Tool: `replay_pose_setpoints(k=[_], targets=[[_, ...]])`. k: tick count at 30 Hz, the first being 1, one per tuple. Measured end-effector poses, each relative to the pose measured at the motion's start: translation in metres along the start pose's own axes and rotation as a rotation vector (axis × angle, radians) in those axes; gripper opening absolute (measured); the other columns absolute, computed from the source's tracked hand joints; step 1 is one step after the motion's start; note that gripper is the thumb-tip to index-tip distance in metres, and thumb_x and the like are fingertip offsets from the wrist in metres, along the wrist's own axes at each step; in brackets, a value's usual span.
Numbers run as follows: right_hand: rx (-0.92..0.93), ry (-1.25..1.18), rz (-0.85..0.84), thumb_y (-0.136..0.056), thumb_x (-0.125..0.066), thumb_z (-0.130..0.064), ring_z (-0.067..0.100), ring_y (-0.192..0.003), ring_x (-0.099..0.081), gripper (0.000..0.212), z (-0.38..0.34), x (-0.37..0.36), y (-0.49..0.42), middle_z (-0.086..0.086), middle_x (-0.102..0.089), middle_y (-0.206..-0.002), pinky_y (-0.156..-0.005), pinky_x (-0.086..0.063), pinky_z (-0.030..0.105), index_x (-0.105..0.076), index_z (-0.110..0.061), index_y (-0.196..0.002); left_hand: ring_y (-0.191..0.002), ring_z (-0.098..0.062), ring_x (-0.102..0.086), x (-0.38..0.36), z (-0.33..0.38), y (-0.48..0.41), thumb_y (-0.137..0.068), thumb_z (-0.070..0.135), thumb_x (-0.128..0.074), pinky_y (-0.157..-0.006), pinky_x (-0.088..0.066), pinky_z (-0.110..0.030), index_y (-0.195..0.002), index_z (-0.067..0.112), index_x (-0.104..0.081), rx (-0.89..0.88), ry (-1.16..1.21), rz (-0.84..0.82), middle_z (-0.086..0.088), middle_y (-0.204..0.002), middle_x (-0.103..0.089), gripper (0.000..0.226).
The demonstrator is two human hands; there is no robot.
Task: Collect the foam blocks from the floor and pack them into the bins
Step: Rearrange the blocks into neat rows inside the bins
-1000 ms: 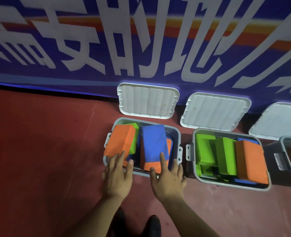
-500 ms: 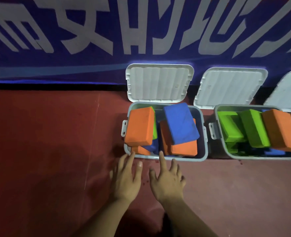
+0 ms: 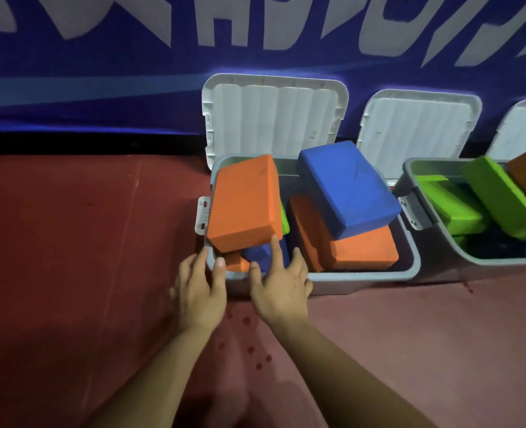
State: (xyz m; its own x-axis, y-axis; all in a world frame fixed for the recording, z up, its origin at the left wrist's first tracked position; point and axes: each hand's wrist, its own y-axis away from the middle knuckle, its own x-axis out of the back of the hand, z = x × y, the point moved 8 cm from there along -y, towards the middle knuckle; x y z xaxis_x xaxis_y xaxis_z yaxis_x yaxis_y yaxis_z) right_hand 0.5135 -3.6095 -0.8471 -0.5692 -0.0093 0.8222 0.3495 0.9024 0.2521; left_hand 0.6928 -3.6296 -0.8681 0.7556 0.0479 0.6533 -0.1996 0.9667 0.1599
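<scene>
1. At the centre of the frame, against the blue banner (image 3: 101,66), the grey bin (image 3: 363,274) stands with its lid (image 3: 274,115) thrown back. Foam blocks are heaped above its rim: a tilted orange block (image 3: 244,202) at its left end, and a blue block (image 3: 348,186) lying across a second orange block (image 3: 360,247) at its right.
2. Half a second ago both hands were short of the bin, over the red floor (image 3: 70,242). Now they have come forward to its near left corner, and the bin fills more of the view.
3. This suggests the blocks are in but not settled. The pile stands proud of the rim, so the lid would likely not close until the top blocks are pressed down or re-laid.
4. The left hand (image 3: 198,291) is palm down with its fingers spread and fairly straight. Their tips are at the corner of the rim, gripping nothing.
5. The right hand (image 3: 281,288) is palm down just beside it, fingers released and splayed. Its index fingertip (image 3: 274,240) touches the near lower edge of the tilted orange block.
6. At the right edge of the frame, a second bin (image 3: 484,259) holds green blocks (image 3: 499,196), also piled high.
</scene>
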Motion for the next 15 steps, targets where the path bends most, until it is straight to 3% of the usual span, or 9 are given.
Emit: replay_pose_setpoints(k=[4, 7, 12, 15], targets=[[0.075, -0.094, 0.205, -0.096, -0.047, -0.063, 0.031, -0.153, -0.009, 0.080, 0.006, -0.009, -0.027, 0.015, -0.010, -0.166, -0.117, -0.018, 0.056, -0.010, -0.032, -0.160, -0.147, -0.020, -0.030, -0.029, -0.024, -0.026, -0.098, 0.063, -0.026, -0.118, -0.019, -0.045, -0.153, 0.034, -0.039, -0.038, 0.026, 0.042, 0.004, -0.157, -0.036, 0.064], [0.103, -0.207, 0.313, -0.093, -0.052, -0.063, 0.034, -0.150, -0.019, 0.081, -0.005, -0.003, -0.042, 0.014, -0.020, -0.162, -0.115, -0.025, 0.056, -0.020, -0.022, -0.155, -0.147, -0.020, -0.030, -0.037, -0.023, -0.039, -0.095, 0.066, -0.024, -0.118, -0.020, -0.043, -0.155, 0.032, -0.036, -0.102, 0.066, 0.081, 0.003, -0.159, -0.035, 0.070], [0.115, -0.357, 0.261, -0.095, -0.050, -0.060, 0.035, -0.144, -0.031, 0.076, -0.011, -0.003, -0.045, 0.008, -0.031, -0.160, -0.113, -0.025, 0.057, -0.008, -0.041, -0.156, -0.147, -0.024, -0.032, -0.037, -0.005, -0.055, -0.103, 0.060, -0.028, -0.121, -0.026, -0.045, -0.159, 0.030, -0.027, -0.114, 0.182, 0.060, -0.002, -0.161, -0.035, 0.063], [0.111, -0.442, 0.259, -0.095, -0.051, -0.060, 0.033, -0.140, -0.037, 0.070, -0.007, -0.005, -0.043, 0.006, -0.036, -0.157, -0.113, -0.029, 0.056, -0.015, -0.044, -0.153, -0.148, -0.022, -0.033, -0.032, -0.005, -0.056, -0.103, 0.061, -0.030, -0.120, -0.026, -0.041, -0.158, 0.030, -0.029, -0.113, 0.252, 0.092, -0.001, -0.161, -0.037, 0.063]])
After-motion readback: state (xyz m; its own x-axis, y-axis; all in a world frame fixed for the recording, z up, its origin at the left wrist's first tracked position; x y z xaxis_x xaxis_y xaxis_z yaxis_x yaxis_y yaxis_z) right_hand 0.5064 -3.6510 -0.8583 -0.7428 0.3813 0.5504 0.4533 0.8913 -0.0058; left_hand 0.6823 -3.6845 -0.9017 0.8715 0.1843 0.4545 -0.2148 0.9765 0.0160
